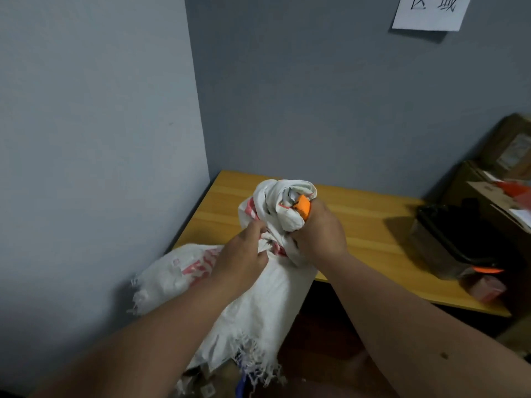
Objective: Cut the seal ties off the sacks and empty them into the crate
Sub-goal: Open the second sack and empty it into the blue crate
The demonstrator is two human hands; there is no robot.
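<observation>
While a white woven sack [253, 282] with red print lies over the near edge of the wooden counter [359, 222], its neck bunched upward, the left hand [244, 254] pinches the gathered fabric below the twist. The right hand [319, 234] clenches an orange-handled cutter [303, 209] against the wadded top; the seal tie itself cannot be made out. Judging by the closed neck, this sack is unemptied, and a dark crate [448, 239] waits well apart at right.
</observation>
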